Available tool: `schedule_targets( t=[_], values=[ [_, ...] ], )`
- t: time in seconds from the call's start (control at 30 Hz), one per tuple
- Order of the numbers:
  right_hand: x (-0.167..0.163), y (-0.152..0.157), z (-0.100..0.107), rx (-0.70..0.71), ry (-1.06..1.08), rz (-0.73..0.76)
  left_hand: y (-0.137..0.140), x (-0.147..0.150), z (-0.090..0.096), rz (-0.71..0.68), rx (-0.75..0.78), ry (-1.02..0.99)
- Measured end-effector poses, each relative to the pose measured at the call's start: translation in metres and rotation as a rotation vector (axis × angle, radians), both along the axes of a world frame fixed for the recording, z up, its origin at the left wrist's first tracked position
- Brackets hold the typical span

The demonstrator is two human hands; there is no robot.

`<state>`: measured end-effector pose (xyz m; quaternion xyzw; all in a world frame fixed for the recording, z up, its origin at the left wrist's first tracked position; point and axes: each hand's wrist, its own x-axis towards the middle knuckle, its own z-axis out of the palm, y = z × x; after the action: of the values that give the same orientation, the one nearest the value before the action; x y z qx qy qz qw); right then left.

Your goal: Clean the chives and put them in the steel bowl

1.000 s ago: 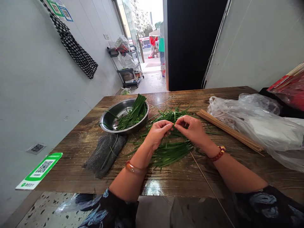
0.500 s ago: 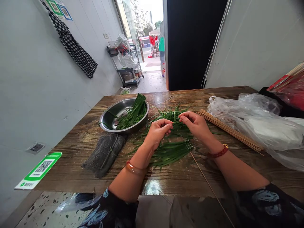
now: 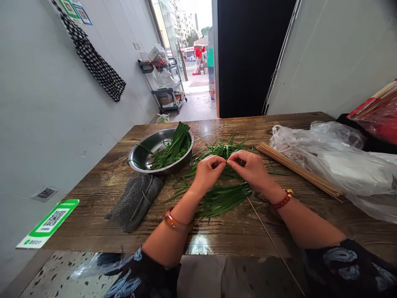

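My left hand is closed in a pinch above the middle of the table. My right hand pinches too, its fingertips meeting those of the left. Whatever is between the fingertips is too small to make out. Behind and below them lies a loose pile of green garlic chives. Nearer to me, a flat row of chives is lined up side by side, with a thin bamboo skewer running from its right end past the table's front edge.
A steel bowl holding more chives stands at the left, behind a dark grey mesh bundle. Toward the right lie a bundle of bamboo skewers and clear plastic bags. A green QR-code card is at the left edge.
My right hand has moved left and slightly down, bringing its fingertips against those of my left hand. The chives, bowl and skewers stay where they were.
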<state>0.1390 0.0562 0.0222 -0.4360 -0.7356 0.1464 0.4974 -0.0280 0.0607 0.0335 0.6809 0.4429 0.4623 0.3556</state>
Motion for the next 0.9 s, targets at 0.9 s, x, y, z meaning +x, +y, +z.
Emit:
schedule_targets(
  t=[0.9],
  values=[
    [0.017,0.023,-0.025,0.082,-0.339,-0.188,0.011,-0.009,-0.005,0.138,0.014,-0.073]
  ],
)
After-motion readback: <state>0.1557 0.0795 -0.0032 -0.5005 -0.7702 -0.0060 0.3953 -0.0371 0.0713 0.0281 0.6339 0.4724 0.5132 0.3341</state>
